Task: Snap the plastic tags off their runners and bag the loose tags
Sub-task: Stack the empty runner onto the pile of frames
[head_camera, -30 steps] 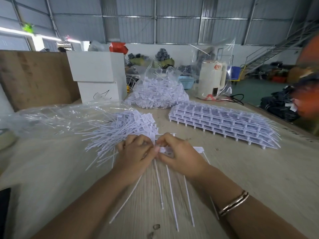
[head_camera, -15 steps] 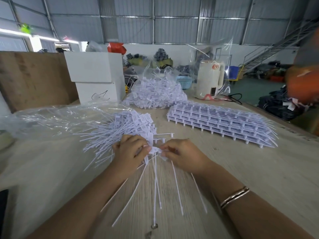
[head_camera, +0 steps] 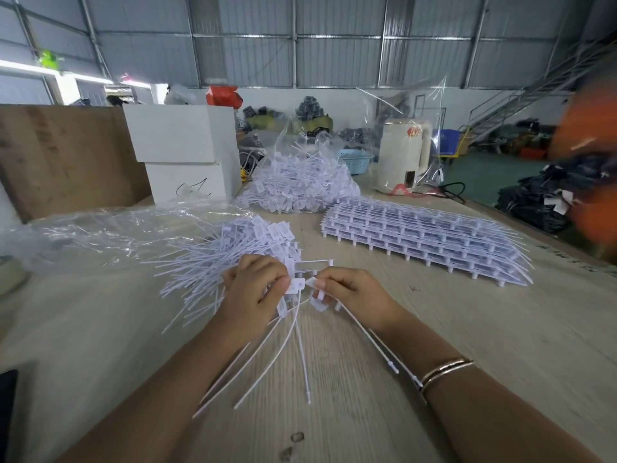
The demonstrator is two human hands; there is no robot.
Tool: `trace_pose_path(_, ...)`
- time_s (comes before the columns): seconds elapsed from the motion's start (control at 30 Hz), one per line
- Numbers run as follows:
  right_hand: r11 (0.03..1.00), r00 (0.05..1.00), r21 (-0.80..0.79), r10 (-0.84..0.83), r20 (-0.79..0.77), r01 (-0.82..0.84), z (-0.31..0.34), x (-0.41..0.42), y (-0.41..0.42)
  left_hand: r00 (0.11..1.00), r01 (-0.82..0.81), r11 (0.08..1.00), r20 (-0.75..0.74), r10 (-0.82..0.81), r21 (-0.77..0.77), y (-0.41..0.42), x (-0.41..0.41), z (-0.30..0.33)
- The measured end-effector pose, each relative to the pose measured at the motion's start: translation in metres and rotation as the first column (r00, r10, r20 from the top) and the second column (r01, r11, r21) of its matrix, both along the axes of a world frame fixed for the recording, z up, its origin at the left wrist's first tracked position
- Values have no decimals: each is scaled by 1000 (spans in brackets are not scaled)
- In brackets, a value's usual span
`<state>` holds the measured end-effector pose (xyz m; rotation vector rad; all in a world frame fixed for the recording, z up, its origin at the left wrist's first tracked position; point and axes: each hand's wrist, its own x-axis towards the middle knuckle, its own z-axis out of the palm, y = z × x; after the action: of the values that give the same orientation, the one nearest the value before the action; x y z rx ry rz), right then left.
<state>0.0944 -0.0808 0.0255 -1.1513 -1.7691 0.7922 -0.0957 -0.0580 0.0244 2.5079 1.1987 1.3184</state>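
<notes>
Both hands, left hand [head_camera: 257, 289] and right hand [head_camera: 350, 290], pinch white tags [head_camera: 295, 285] between them.

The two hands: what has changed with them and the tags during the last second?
The hands, touching a second ago, have drawn apart; each now pinches its own tags, tails fanning toward the person. The loose pile, runner stack and filled bag stayed put.

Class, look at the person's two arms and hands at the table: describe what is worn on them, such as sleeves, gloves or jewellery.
Both forearms are bare, with no sleeves in view and no gloves on the left hand or right hand. The right wrist carries thin metal bangles, gold and rose toned, stacked together. The left wrist shows no jewellery.
</notes>
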Motion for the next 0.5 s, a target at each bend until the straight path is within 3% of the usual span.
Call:
trace_pose_path(0.23, 998, 976, -42, 46, -211, -56, -2, 3, 1, 996, 32, 999, 86, -35, 40, -4, 4, 6)
trace_pose_path(0.33, 994, 925, -31, -112, -364, 108, 5, 22, 2, 969, 57, 998, 239, -62, 25, -1, -2, 6)
trace_pose_path(0.4, 979, 948, 3, -195, -252, 203, 4, 33, 1, 983, -31, 999, 182, 37, -33, 3, -9, 1)
trace_pose_path(0.5, 974, 975, 39, -223, -11, 223, -3, 19, 1, 963, -256, 966, -77, 258, 29, 9, -11, -10)
